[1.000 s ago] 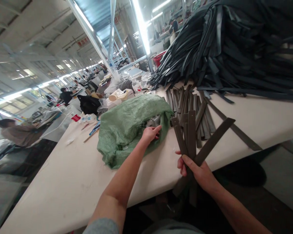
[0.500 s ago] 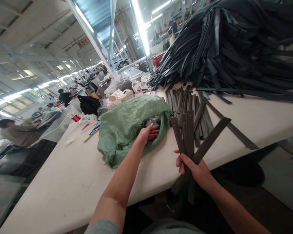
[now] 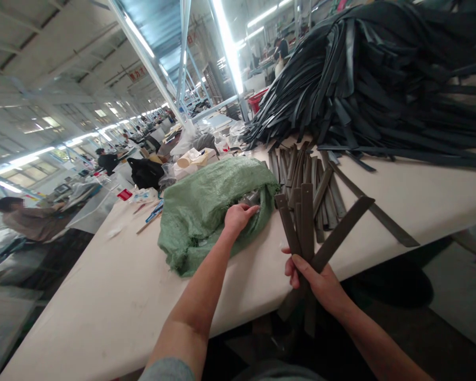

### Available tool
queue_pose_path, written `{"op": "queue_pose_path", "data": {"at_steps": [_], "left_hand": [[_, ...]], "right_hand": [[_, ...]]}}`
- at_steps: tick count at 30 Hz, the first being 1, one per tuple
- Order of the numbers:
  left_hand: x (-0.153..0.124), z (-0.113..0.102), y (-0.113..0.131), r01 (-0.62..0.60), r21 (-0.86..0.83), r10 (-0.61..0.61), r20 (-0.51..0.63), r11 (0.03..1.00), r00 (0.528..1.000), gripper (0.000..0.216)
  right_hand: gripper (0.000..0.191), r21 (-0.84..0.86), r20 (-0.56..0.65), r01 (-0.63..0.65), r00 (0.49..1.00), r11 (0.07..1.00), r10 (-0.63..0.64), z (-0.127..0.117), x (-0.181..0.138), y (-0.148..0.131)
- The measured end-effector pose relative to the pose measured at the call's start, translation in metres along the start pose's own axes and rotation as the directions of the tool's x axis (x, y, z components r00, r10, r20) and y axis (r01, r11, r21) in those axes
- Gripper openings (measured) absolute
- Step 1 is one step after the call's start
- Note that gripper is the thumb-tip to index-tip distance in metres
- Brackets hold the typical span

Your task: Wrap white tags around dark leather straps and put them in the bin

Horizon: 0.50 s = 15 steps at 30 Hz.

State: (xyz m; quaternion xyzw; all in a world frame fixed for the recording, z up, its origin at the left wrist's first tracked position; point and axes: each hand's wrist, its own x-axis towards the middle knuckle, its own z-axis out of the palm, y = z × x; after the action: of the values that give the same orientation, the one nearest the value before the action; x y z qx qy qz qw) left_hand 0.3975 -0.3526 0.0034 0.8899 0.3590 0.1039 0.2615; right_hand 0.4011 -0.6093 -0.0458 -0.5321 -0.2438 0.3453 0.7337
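My right hand (image 3: 315,275) is closed round several dark brown strap-like strips (image 3: 308,222), fanned out above the table's front edge. One strip slants to the right across the others, and the lower ends hang below my fist. A green woven sack (image 3: 210,196) lies on its side with its mouth towards me. My left hand (image 3: 240,218) is at that mouth, thumb and fingers drawn together; what they pinch is hidden. Greyish pieces (image 3: 250,198) show inside the opening just beyond my fingers. Behind the held strips lies a pile of similar brown strips (image 3: 297,169).
A large heap of long black strips (image 3: 365,90) covers the back right of the pale table (image 3: 115,296). One loose strip (image 3: 392,225) lies near the right edge. Blue-handled tool (image 3: 154,210), black bag (image 3: 146,172) and plastic wrapping stand left. Another person (image 3: 31,214) sits far left.
My left hand has turned palm down at the sack's mouth, and its stretched fingers have drawn together. My right hand stays almost still with the strips.
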Motion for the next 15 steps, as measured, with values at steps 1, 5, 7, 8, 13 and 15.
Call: {"op": "queue_pose_path", "data": {"at_steps": [1,5,7,8,13,15], "left_hand": [[0.003,0.004,0.000,0.011,-0.027,-0.011,0.018,1.000,1.000,0.043],[0.010,0.022,-0.001,0.057,-0.106,-0.057,0.006,0.993,0.998,0.029],[0.010,0.028,-0.002,0.078,-0.167,-0.080,-0.009,0.983,0.997,0.023],[0.009,0.030,-0.003,0.090,-0.202,-0.094,-0.013,0.975,0.995,0.023],[0.006,0.029,-0.004,0.140,-0.371,-0.170,-0.051,0.918,0.984,0.038],[0.006,0.028,-0.004,0.136,-0.414,-0.186,-0.083,0.900,0.979,0.040]], "right_hand": [[0.045,0.004,0.000,0.000,1.000,1.000,0.000,0.000,0.000,0.000],[0.046,0.011,0.007,-0.004,1.000,1.000,0.004,0.000,-0.001,-0.001],[0.046,0.006,0.006,-0.007,1.000,1.000,0.007,0.000,0.000,-0.001],[0.046,0.004,0.007,-0.010,1.000,1.000,0.010,0.000,0.000,-0.001],[0.045,-0.002,0.015,-0.001,1.000,1.000,0.001,0.000,-0.001,0.000],[0.044,-0.005,0.010,0.007,1.000,1.000,-0.007,0.000,-0.001,0.001]]}}
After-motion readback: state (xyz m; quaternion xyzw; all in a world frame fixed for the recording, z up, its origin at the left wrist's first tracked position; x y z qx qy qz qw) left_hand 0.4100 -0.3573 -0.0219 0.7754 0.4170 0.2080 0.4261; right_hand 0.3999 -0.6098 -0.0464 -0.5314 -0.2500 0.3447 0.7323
